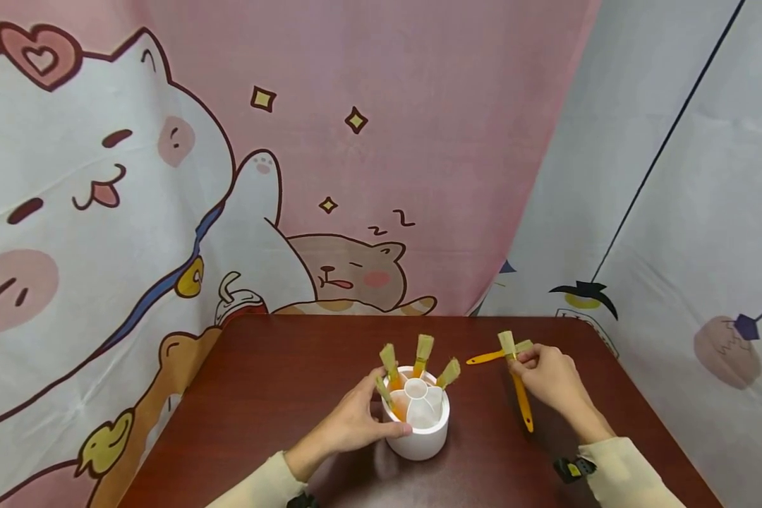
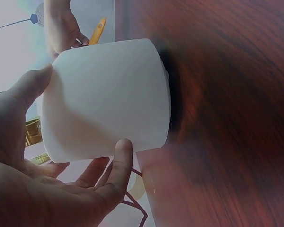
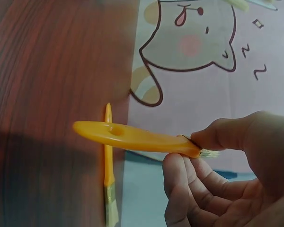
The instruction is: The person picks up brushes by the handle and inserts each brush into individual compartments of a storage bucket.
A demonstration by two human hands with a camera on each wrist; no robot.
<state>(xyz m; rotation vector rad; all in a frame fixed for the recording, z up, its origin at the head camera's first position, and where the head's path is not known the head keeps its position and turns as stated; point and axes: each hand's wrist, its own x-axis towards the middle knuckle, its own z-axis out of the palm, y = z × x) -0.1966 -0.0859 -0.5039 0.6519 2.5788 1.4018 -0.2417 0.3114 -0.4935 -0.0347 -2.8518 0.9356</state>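
A white round holder (image 1: 419,446), split into compartments around a central cup, stands on the table. Several paintbrushes (image 1: 424,347) lean in its outer compartments, bristles up; no brush shows in the front one. My left hand (image 1: 358,416) grips the holder's left side, thumb at the near rim and fingers around the wall, as the left wrist view also shows. To the right, my right hand (image 1: 555,381) pinches another paintbrush (image 1: 522,406) near its bristles, the yellow handle slanting down toward me. Behind it, a second yellow-handled paintbrush (image 1: 485,358) lies on the table.
The dark red-brown wooden table (image 1: 279,381) ends at a cartoon-printed cloth (image 1: 444,141) hung behind it. More printed cloth (image 1: 686,212) hangs along the right side. A dark band (image 1: 574,469) sits on the right wrist.
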